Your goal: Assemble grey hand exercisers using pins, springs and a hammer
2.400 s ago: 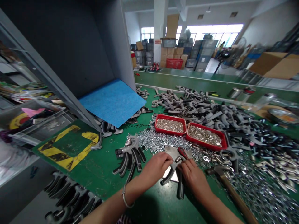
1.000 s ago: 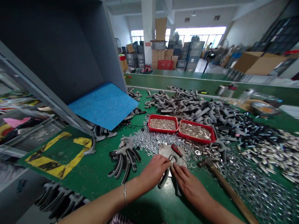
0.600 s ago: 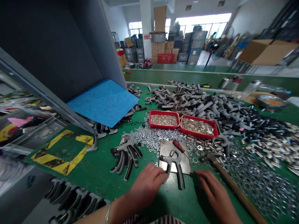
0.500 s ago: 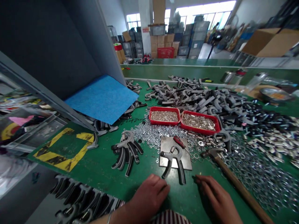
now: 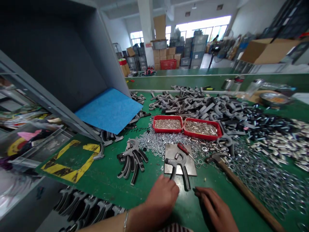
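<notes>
A grey hand grip strengthener with black-lined handles and a small spring lies over a metal plate. My left hand is curled, covering the lower end of its left handle; whatever lies under these fingers is hidden. To the right, my right hand rests low over the table, fingers stretched forward close together and their tips just short of the right handle. A red-handled screwdriver lies across the plate's upper part. Several more hand grips are bunched left of the plate.
A hammer lies right of my right hand, beside scattered metal rings. Behind the plate are loose nuts and two red trays of small parts. Grey handle parts are heaped farther back; a grey cabinet stands left.
My left hand has moved forward to the left handle. My right hand has shifted slightly left, nearer the right handle. The view has tilted up a little.
</notes>
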The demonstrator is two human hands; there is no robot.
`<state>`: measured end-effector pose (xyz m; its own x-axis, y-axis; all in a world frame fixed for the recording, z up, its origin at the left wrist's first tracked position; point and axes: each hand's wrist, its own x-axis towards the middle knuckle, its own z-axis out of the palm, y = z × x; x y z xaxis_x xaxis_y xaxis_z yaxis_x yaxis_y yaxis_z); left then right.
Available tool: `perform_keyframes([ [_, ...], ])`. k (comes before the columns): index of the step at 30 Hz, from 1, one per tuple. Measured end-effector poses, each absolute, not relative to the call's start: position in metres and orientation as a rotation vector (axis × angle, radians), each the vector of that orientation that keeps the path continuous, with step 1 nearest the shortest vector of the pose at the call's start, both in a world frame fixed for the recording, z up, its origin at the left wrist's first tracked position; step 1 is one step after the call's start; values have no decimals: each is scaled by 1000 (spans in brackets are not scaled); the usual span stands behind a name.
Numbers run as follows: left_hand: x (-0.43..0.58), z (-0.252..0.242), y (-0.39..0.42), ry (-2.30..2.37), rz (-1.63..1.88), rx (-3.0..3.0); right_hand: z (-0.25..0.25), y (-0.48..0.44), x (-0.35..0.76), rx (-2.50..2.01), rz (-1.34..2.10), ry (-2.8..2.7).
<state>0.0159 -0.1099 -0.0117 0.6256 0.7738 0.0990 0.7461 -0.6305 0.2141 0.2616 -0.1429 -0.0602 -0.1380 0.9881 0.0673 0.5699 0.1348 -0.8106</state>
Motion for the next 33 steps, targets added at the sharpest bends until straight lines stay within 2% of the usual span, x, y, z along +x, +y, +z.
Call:
perform_keyframes([
  [5,15,19,-58,1394,458,2440,-58,-143,257,-1551,906,-1631],
  [10,30,12,-23,1435,358,2629,-67,-144,249,-1455,697,-1713],
  [22,43,0,-23,1513,250,2801,-76,-142,251,-1475,628,-1812],
  [29,41,0,-13,1072,30,3124,-74,-143,246,-1465,665,-1832],
  [33,27,5,-20,1262,149,2930,-63,-141,281,-1446,646,-1840],
])
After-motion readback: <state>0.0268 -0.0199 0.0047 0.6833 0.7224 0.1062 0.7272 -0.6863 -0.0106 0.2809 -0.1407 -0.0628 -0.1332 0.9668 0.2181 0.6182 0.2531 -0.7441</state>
